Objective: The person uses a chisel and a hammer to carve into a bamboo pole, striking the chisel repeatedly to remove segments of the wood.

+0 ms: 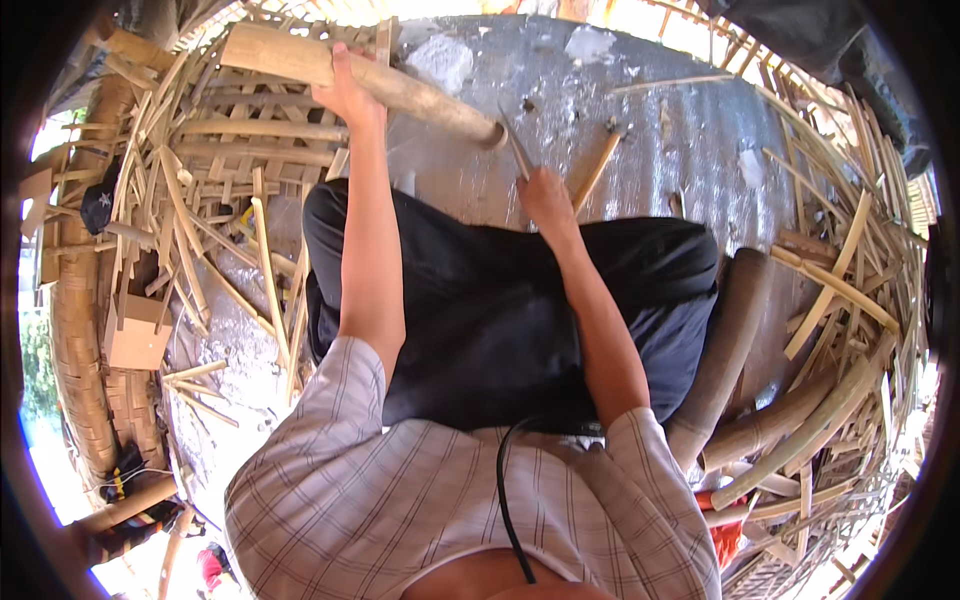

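Note:
A thick, pale bamboo pole slants from the upper left down toward the middle, its cut end facing right. My left hand is wrapped round it near its left part, thumb on top. Close to the cut end, my right hand grips a knife whose thin, dark blade points up and to the left. The blade appears just beside the end of the pole; whether it touches, I cannot tell. The knife's handle is hidden in my fingers.
Grey metal sheeting lies beyond my crossed legs. Bamboo strips are heaped at the left, with more strips at the right. Dark bamboo poles rest by my right knee. A cardboard box stands at the left.

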Demonstrator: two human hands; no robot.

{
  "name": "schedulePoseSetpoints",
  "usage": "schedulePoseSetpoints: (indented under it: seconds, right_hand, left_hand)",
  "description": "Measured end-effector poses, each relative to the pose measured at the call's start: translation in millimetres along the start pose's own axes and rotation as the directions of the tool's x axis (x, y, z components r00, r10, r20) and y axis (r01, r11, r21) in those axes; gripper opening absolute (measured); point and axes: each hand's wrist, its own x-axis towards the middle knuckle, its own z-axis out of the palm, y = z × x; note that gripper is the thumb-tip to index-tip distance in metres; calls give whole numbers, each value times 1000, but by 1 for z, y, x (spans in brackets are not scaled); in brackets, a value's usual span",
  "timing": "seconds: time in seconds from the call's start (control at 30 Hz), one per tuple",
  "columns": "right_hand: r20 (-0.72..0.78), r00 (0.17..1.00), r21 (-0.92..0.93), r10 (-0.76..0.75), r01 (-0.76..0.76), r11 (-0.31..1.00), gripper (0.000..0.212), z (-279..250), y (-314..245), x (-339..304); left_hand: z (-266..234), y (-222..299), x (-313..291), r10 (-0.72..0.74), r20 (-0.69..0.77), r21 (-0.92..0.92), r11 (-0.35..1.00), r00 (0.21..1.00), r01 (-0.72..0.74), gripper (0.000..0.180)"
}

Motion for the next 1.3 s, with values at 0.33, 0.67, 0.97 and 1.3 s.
schedulePoseSetpoints:
  seconds: [0.33,0.67,0.97,1.3]
  right_hand:
    - [64,932,690,357,-300,659,33,-63,6,13]
    - [377,896,751,233,-443,489,43,-141,8,-3]
    - [555,832,781,3,-522,344,33,-146,16,-5]
    - [333,941,628,66,-274,728,24,-113,-7,-7]
  left_hand:
    - [10,16,5,-145,331,-280,928,932,244,43]
    - [75,-18,4,-86,590,-24,992,803,123,45]
    - [118,-20,6,-216,682,311,950,699,-10,68]
    - [104,-21,7,-314,574,293,941,756,168,47]
